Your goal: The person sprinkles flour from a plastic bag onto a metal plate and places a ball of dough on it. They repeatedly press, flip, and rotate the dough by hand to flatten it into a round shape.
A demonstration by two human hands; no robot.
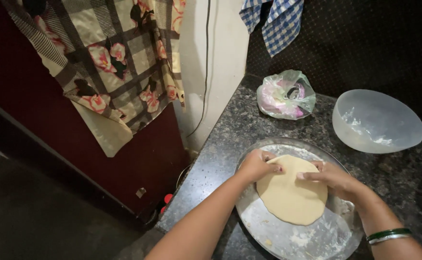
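Note:
A flat round disc of pale dough lies in a wide floured steel plate on a dark speckled stone counter. My left hand grips the disc's far left edge, fingers curled over it. My right hand holds the far right edge, thumb pressed on top. A green and silver bangle is on my right wrist. The far rim of the dough looks slightly folded between both hands.
A translucent plastic bowl with flour traces stands at the back right. A knotted plastic bag sits behind the plate. A checked cloth hangs above. A floral cloth hangs at the left, past the counter's edge.

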